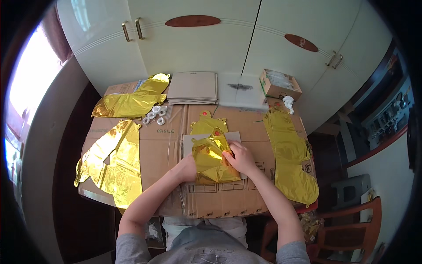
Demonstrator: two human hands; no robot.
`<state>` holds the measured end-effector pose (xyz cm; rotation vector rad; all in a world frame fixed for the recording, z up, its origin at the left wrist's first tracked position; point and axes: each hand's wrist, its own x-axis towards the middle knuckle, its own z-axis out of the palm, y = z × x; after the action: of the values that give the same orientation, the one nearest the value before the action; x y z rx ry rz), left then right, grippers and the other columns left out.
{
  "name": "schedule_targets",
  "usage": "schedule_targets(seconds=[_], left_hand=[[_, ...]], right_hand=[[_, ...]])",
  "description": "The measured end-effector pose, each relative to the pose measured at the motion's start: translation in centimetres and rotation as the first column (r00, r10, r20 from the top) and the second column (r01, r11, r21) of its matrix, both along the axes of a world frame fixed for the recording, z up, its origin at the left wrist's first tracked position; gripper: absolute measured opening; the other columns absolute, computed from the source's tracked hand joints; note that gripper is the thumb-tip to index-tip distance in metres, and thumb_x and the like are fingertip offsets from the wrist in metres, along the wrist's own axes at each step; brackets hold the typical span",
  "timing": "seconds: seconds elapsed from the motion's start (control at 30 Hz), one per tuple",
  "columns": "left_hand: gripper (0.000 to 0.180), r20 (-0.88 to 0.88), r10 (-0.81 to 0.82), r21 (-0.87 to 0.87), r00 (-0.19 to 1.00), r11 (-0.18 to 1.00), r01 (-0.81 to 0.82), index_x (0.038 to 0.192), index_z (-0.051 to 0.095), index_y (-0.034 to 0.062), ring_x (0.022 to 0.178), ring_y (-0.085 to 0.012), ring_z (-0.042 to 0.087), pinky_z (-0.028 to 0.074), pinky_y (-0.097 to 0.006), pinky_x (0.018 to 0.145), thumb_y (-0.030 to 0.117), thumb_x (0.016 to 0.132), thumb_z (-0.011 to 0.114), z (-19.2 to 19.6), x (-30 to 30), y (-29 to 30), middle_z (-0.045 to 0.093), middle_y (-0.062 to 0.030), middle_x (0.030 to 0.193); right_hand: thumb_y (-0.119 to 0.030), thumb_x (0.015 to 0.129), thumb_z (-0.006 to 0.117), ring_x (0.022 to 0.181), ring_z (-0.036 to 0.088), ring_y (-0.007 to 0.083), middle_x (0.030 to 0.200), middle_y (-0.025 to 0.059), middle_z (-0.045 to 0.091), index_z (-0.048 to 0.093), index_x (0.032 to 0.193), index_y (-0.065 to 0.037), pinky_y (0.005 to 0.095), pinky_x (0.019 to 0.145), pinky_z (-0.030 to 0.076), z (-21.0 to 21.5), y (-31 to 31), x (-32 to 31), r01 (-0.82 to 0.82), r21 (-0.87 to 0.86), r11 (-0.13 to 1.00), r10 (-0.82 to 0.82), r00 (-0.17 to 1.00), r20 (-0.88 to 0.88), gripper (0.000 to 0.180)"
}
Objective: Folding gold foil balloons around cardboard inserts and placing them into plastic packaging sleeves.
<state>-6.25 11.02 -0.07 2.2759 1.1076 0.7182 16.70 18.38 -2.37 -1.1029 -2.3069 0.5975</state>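
A gold foil balloon (210,160), uninflated and folded over, lies on a grey cardboard sheet (188,143) in front of me. Its upper part sticks out beyond the sheet's far edge, with small red round marks on it. My right hand (239,157) is closed on the right edge of the foil, thumb on top and fingers bent. At the left edge is my left hand (188,168); its fingers disappear behind the foil, so their grip is hidden.
Flat gold foil balloons lie at the left (125,154), far left (132,103) and right (285,154). White ribbon rolls (161,120), stacked grey cardboard sheets (192,88), a clear plastic stack (241,94) and a small open box (281,86) line the back. Brown cardboard (162,145) covers the table.
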Motion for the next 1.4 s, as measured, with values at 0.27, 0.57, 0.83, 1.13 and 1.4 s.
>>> schedule_targets(seconds=[0.27, 0.57, 0.83, 1.13, 1.4], left_hand=[[0.033, -0.383, 0.407, 0.372, 0.829, 0.890, -0.264, 0.104, 0.064, 0.0017, 0.114, -0.0313, 0.057, 0.042, -0.045, 0.103, 0.012, 0.072, 0.064, 2.4, -1.7, -4.9, 0.062, -0.0155, 0.116], [0.072, -0.360, 0.103, 0.277, 0.927, 0.961, 0.001, 0.133, 0.049, -0.0027, 0.133, -0.0333, 0.043, 0.032, -0.047, 0.111, 0.052, 0.087, 0.058, 1.0, 8.9, -11.2, 0.048, -0.0197, 0.139], [0.083, -0.467, 0.207, 0.255, 0.860, 0.962, -0.093, 0.141, 0.043, 0.0024, 0.141, -0.0329, 0.033, 0.021, -0.064, 0.111, 0.065, 0.088, 0.047, 0.2, 8.3, -9.6, 0.042, -0.0148, 0.147], [0.082, -0.478, 0.184, 0.190, 0.859, 0.976, -0.103, 0.147, 0.038, 0.0107, 0.144, -0.0329, 0.027, 0.016, -0.072, 0.107, 0.067, 0.088, 0.045, -0.2, 8.0, -9.4, 0.035, -0.0069, 0.153], [0.084, -0.534, 0.204, 0.154, 0.821, 0.978, -0.143, 0.150, 0.035, 0.0218, 0.144, -0.0415, 0.021, 0.011, -0.081, 0.100, 0.074, 0.085, 0.041, 0.2, 8.3, -9.4, 0.031, -0.0062, 0.156]], right_hand=[[-0.027, 0.088, 0.064, 0.101, 0.063, 0.0328, 0.118, 0.0127, 0.062, 0.060, 0.101, -0.001, 0.0417, 0.083, 0.052, 0.0, -0.1, 0.2, 0.022, 0.118, 0.993, -0.023, 1.000, 0.010, 0.029], [-0.025, 0.088, 0.063, 0.091, 0.065, 0.0328, 0.107, 0.0117, 0.064, 0.061, 0.102, -0.002, 0.0418, 0.076, 0.053, -0.5, -0.1, -0.4, 0.031, 0.192, 0.981, -0.029, 1.000, -0.012, 0.028], [-0.026, 0.082, 0.067, 0.102, 0.059, 0.0340, 0.104, 0.0140, 0.062, 0.061, 0.104, -0.001, 0.0433, 0.088, 0.048, -0.1, 0.9, -0.4, -0.055, 0.218, 0.974, 0.051, 0.998, 0.024, 0.034], [-0.029, 0.075, 0.070, 0.109, 0.053, 0.0381, 0.109, 0.0202, 0.060, 0.053, 0.114, 0.001, 0.0469, 0.097, 0.042, -0.4, 4.5, -1.2, -0.069, 0.214, 0.974, 0.078, 0.996, -0.033, 0.053], [-0.025, 0.078, 0.073, 0.098, 0.058, 0.0359, 0.101, 0.0168, 0.060, 0.055, 0.112, -0.003, 0.0451, 0.086, 0.047, -1.0, 3.9, -1.5, -0.002, 0.178, 0.984, 0.027, 0.990, -0.141, 0.044]])
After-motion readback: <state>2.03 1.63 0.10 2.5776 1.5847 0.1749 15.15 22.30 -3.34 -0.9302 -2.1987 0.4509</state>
